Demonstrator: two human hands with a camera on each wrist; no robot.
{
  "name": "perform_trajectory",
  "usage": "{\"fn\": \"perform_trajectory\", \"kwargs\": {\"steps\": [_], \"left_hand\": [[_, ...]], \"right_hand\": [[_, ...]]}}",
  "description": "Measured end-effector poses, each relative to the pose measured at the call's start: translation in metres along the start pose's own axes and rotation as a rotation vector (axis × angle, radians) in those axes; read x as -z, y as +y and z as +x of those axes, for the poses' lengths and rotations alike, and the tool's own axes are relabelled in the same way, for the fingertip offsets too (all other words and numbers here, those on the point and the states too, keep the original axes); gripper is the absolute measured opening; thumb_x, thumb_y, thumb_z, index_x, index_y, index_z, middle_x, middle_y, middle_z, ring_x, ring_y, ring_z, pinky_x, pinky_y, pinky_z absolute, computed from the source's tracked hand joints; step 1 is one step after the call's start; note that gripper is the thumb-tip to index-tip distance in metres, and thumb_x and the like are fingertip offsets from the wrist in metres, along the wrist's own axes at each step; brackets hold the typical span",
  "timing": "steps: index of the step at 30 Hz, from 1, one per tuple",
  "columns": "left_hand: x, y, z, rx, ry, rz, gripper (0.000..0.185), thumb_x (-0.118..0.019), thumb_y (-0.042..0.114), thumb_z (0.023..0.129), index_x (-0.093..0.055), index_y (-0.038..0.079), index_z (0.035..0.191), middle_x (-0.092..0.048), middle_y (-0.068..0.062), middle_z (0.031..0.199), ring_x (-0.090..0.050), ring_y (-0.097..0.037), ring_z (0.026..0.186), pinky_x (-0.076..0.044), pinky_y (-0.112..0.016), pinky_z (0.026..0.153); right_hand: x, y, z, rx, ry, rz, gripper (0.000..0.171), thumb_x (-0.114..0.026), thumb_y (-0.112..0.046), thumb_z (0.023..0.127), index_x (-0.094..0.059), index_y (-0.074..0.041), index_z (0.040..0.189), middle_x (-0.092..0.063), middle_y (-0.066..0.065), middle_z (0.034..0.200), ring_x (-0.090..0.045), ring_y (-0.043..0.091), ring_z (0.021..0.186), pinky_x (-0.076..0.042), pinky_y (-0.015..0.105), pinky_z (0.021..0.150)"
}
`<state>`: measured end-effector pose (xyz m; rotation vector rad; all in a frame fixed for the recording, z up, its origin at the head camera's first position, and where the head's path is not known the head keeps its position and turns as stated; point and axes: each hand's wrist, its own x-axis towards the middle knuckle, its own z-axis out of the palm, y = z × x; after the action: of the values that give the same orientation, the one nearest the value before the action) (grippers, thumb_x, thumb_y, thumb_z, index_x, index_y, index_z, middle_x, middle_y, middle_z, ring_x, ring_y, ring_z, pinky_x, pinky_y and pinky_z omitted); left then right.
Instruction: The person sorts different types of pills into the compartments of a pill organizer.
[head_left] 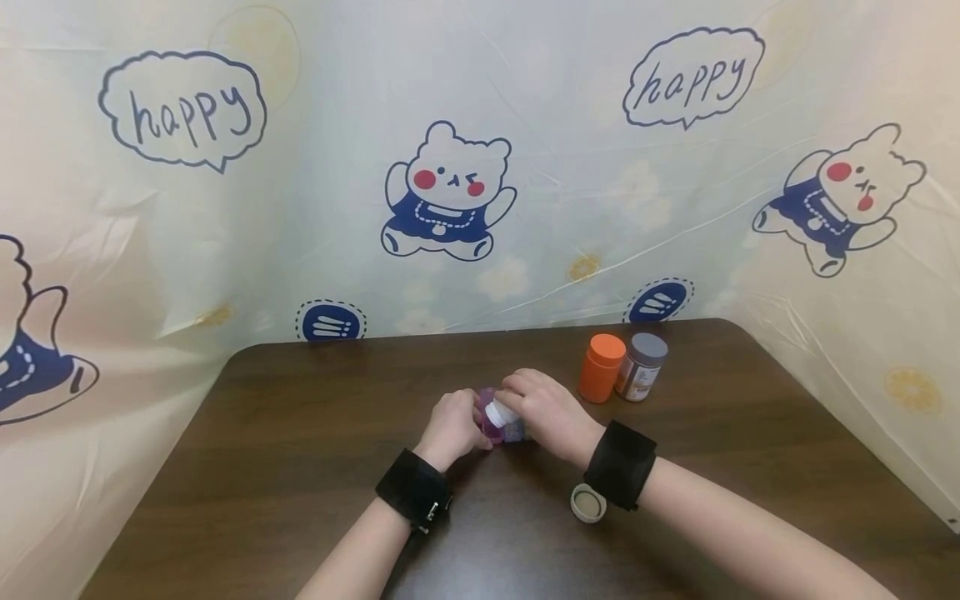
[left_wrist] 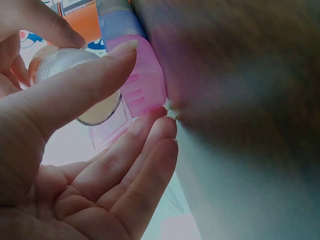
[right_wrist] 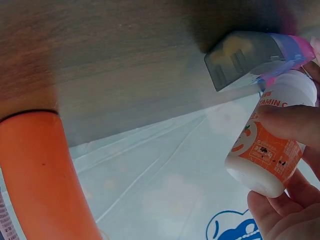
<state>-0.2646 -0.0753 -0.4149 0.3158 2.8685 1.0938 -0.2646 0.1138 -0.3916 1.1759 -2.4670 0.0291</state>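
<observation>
Right now your right hand (head_left: 551, 410) grips a small white vitamin bottle (right_wrist: 270, 150), thumb and fingers curled round its orange label, tilting its mouth down over a pill box (left_wrist: 142, 82) with pink and blue compartments. Your left hand (head_left: 450, 425) steadies that pill box: the thumb (left_wrist: 75, 85) lies across the pink compartment's edge and the fingers (left_wrist: 135, 160) cup it from below, with one clear pink lid (left_wrist: 110, 127) hanging open. Both hands meet near the middle of the dark wooden bench (head_left: 300, 433), and the pill box sits between them, mostly hidden in the head view.

Just behind your right hand, an orange bottle (head_left: 601, 367) and a brown jar with a grey lid (head_left: 641, 367) stand upright, touching side by side. A small round cap (head_left: 588, 503) lies on the bench just beside your right wrist strap (head_left: 621, 463). A cartoon bear sheet (head_left: 450, 192) hangs behind the bench.
</observation>
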Motion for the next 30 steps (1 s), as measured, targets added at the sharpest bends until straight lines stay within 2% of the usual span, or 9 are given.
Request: {"fn": "perform_trajectory", "kwargs": {"steps": [4, 9, 18, 23, 30], "left_hand": [[0.001, 0.001, 0.001, -0.002, 0.002, 0.016, 0.054, -0.097, 0.003, 0.069, -0.066, -0.007, 0.112, -0.075, -0.015, 0.092, -0.065, -0.024, 0.081, -0.059, -0.038, 0.076], [0.001, 0.001, 0.001, -0.010, 0.009, 0.025, 0.053, -0.098, 0.004, 0.067, -0.067, -0.006, 0.108, -0.075, -0.014, 0.089, -0.064, -0.022, 0.079, -0.057, -0.036, 0.073], [0.000, 0.001, 0.000, -0.008, 0.006, 0.034, 0.052, -0.098, 0.005, 0.067, -0.067, -0.006, 0.108, -0.073, -0.014, 0.089, -0.063, -0.023, 0.080, -0.057, -0.037, 0.076], [0.000, 0.001, 0.001, -0.017, 0.008, 0.041, 0.052, -0.098, 0.005, 0.067, -0.068, -0.005, 0.107, -0.074, -0.014, 0.088, -0.063, -0.024, 0.081, -0.056, -0.037, 0.076], [0.001, 0.001, -0.001, -0.011, 0.005, 0.027, 0.052, -0.097, 0.003, 0.067, -0.067, -0.006, 0.108, -0.075, -0.015, 0.090, -0.065, -0.025, 0.082, -0.058, -0.038, 0.076]], "right_hand": [[0.003, 0.002, 0.000, -0.011, -0.004, 0.013, 0.054, -0.096, -0.001, 0.069, -0.076, -0.008, 0.119, -0.074, 0.009, 0.116, -0.067, 0.026, 0.116, -0.057, 0.044, 0.106], [0.007, 0.003, 0.004, -0.018, 0.031, 0.021, 0.060, -0.099, -0.004, 0.065, -0.075, -0.009, 0.119, -0.073, 0.008, 0.118, -0.066, 0.026, 0.118, -0.057, 0.043, 0.106], [-0.001, 0.001, 0.004, 0.093, 0.046, -0.029, 0.046, -0.096, -0.004, 0.072, -0.078, -0.009, 0.114, -0.074, 0.007, 0.113, -0.066, 0.023, 0.112, -0.058, 0.037, 0.104], [-0.003, -0.001, 0.002, 0.098, 0.040, -0.036, 0.044, -0.094, -0.005, 0.075, -0.078, -0.010, 0.116, -0.075, 0.006, 0.114, -0.066, 0.022, 0.113, -0.057, 0.037, 0.106], [-0.001, 0.000, 0.003, 0.105, 0.065, -0.042, 0.047, -0.095, -0.004, 0.073, -0.078, -0.010, 0.116, -0.075, 0.007, 0.116, -0.065, 0.023, 0.117, -0.056, 0.038, 0.107]]}}
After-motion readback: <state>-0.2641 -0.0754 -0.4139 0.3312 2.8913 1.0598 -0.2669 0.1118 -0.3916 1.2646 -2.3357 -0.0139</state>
